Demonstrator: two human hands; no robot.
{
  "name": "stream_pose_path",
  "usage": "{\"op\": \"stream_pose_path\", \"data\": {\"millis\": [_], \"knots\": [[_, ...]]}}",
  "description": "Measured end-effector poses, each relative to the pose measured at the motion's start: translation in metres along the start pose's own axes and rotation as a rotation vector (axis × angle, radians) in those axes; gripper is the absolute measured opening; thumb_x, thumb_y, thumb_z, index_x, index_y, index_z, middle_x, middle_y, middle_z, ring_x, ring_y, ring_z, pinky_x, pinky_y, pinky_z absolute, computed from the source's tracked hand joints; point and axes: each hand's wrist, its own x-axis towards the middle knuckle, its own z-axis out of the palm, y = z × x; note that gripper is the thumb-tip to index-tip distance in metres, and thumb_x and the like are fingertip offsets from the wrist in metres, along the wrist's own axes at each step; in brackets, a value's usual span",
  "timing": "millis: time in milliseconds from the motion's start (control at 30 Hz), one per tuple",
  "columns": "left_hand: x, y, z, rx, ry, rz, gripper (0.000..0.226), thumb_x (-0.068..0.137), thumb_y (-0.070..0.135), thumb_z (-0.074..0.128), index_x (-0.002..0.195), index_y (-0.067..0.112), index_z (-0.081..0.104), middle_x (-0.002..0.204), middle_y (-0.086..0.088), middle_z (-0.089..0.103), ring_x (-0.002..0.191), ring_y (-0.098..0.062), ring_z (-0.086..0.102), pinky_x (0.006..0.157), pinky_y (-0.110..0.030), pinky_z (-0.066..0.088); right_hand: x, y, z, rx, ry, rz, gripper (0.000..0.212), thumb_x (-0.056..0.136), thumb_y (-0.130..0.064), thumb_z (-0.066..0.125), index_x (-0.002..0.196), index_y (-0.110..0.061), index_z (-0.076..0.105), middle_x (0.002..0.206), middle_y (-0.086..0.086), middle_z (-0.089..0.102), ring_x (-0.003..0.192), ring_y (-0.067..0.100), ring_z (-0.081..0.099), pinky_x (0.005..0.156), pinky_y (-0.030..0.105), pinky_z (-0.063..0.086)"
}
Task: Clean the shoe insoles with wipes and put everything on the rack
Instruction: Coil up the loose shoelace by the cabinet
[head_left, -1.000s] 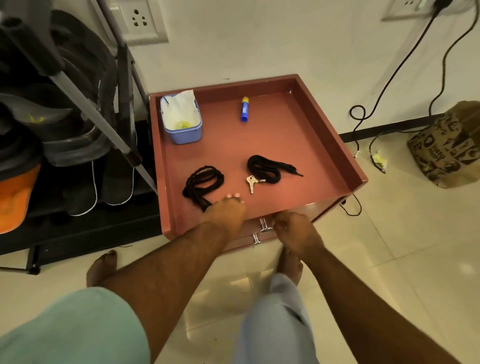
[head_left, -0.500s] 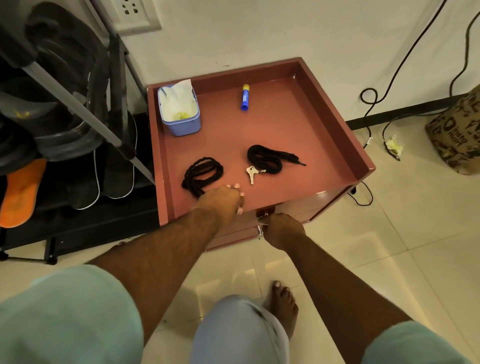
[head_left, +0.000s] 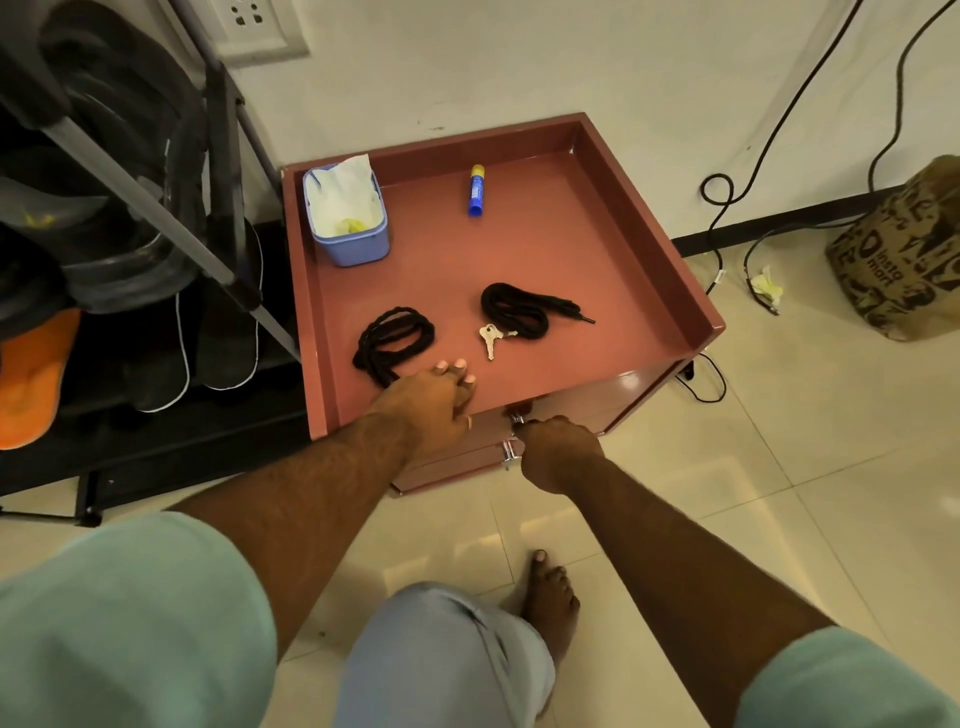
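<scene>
Head view, looking down on a low reddish-brown cabinet (head_left: 649, 249) whose raised-rim top fills the centre of the frame. At the upper left of the top stands a blue tub (head_left: 358, 244) holding white wipes (head_left: 340, 192); right of it, near the far rim, lies a blue glue stick with a yellow cap (head_left: 476, 190). Toward the near edge lie two coiled black shoelaces, one at centre left (head_left: 393, 339) and one at centre right (head_left: 522, 310), with a small silver key (head_left: 489, 338) touching the right coil. The left hand (head_left: 434, 402) rests on the near edge of the cabinet top, fingers bent over the rim beside the left lace, holding nothing. The right hand (head_left: 556, 449), just below it on the cabinet front, has its fingers curled around a metal drawer handle (head_left: 511, 441). The two hands are close together but not touching. Along the left of the frame stands a dark shoe rack (head_left: 156, 208) carrying dark footwear, white-edged black insoles (head_left: 228, 332) upright on a lower tier, and an orange sandal (head_left: 31, 374) at the far left. A printed paper bag (head_left: 898, 260) and black cables (head_left: 727, 208) occupy the right of the frame on the tiled floor.
</scene>
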Motion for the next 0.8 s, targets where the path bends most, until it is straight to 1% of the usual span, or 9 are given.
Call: {"op": "stream_pose_path", "data": {"millis": [133, 233, 333, 467, 533, 600, 700, 800], "knots": [[-0.001, -0.002, 0.0, -0.03, -0.008, 0.017, 0.061, 0.105, 0.03, 0.042, 0.158, 0.022, 0.011, 0.166, 0.003, -0.002, 0.153, -0.018, 0.003, 0.124, -0.039, 0.014, 0.0, 0.001, -0.008, -0.028, -0.038, 0.0, 0.045, 0.091, -0.014, 0.043, 0.136, -0.017, 0.047, 0.13, 0.008, 0.055, 0.117, 0.026, 0.048, 0.096, 0.04, 0.042], [-0.003, -0.002, -0.002, -0.067, -0.02, 0.022, 0.061, 0.106, 0.026, 0.043, 0.158, 0.021, 0.01, 0.166, 0.002, -0.004, 0.153, -0.017, 0.0, 0.124, -0.035, 0.009, 0.002, -0.003, -0.01, 0.007, -0.078, -0.004, 0.044, 0.091, -0.014, 0.045, 0.134, -0.012, 0.049, 0.131, 0.011, 0.054, 0.117, 0.027, 0.051, 0.099, 0.039, 0.044], [-0.002, -0.004, 0.002, -0.088, 0.005, 0.024, 0.062, 0.105, 0.025, 0.043, 0.158, 0.02, 0.01, 0.166, 0.001, -0.004, 0.153, -0.017, 0.0, 0.124, -0.033, 0.008, 0.008, -0.005, -0.015, -0.052, -0.119, -0.025, 0.04, 0.092, -0.014, 0.046, 0.131, -0.007, 0.052, 0.129, 0.014, 0.054, 0.115, 0.029, 0.053, 0.097, 0.038, 0.046], [-0.004, -0.003, 0.004, -0.104, 0.001, 0.024, 0.063, 0.106, 0.023, 0.043, 0.158, 0.019, 0.008, 0.166, 0.0, -0.005, 0.153, -0.017, -0.002, 0.124, -0.032, 0.006, 0.012, -0.001, -0.021, -0.034, -0.187, -0.01, 0.044, 0.096, -0.016, 0.047, 0.138, -0.007, 0.044, 0.138, 0.014, 0.047, 0.125, 0.028, 0.046, 0.105, 0.037, 0.037], [-0.004, -0.002, 0.004, -0.099, 0.007, 0.021, 0.063, 0.106, 0.023, 0.042, 0.158, 0.019, 0.007, 0.166, -0.001, -0.006, 0.153, -0.018, -0.003, 0.124, -0.033, 0.006, 0.01, -0.002, -0.016, -0.027, -0.147, -0.013, 0.042, 0.094, -0.015, 0.052, 0.136, -0.007, 0.047, 0.134, 0.013, 0.05, 0.12, 0.026, 0.049, 0.1, 0.034, 0.039], [-0.004, -0.001, 0.005, -0.081, 0.017, 0.017, 0.063, 0.106, 0.022, 0.041, 0.158, 0.018, 0.006, 0.166, -0.002, -0.006, 0.153, -0.018, -0.003, 0.124, -0.033, 0.005, 0.01, -0.006, -0.009, -0.028, -0.049, -0.029, 0.037, 0.092, -0.013, 0.056, 0.128, -0.008, 0.054, 0.127, 0.012, 0.055, 0.113, 0.026, 0.053, 0.096, 0.035, 0.045], [-0.005, 0.001, 0.009, -0.06, 0.028, 0.014, 0.063, 0.107, 0.021, 0.039, 0.158, 0.016, 0.003, 0.166, -0.004, -0.007, 0.153, -0.019, -0.003, 0.123, -0.032, 0.003, 0.008, -0.007, -0.005, -0.066, 0.029, -0.044, 0.032, 0.093, -0.008, 0.051, 0.124, -0.008, 0.057, 0.124, 0.015, 0.057, 0.113, 0.031, 0.055, 0.097, 0.043, 0.047], [-0.005, 0.002, 0.014, -0.057, 0.093, 0.009, 0.063, 0.106, 0.018, 0.039, 0.158, 0.015, 0.004, 0.166, -0.005, -0.005, 0.153, -0.02, -0.001, 0.123, -0.032, 0.004, -0.008, -0.002, 0.002, -0.206, 0.043, -0.079, 0.026, 0.093, -0.005, 0.048, 0.117, -0.006, 0.058, 0.118, 0.013, 0.061, 0.108, 0.03, 0.059, 0.09, 0.04, 0.049]]}}
